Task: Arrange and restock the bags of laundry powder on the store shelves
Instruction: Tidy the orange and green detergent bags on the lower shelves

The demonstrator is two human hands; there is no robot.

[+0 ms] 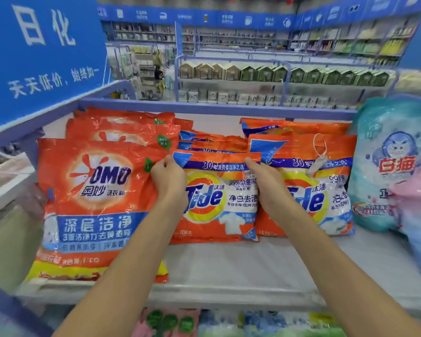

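A small orange Tide bag [219, 198] lies on top of a stack of like bags in the middle of the white top shelf [229, 266]. My left hand [168, 178] pinches its upper left corner. Along the bag's right edge rests my right hand [267, 181], fingers gripping the top right corner. Left of it is a stack of big orange OMO bags [93, 203]. To the right lie larger Tide bags [321, 190], the top one with a white string tag.
A teal bag with a cat logo [387, 166] stands at the shelf's right end, pink and pale blue bags [418, 215] in front of it. A blue sign [39, 52] hangs at the left. More bags fill the lower shelf [229, 322]. Other aisles lie beyond.
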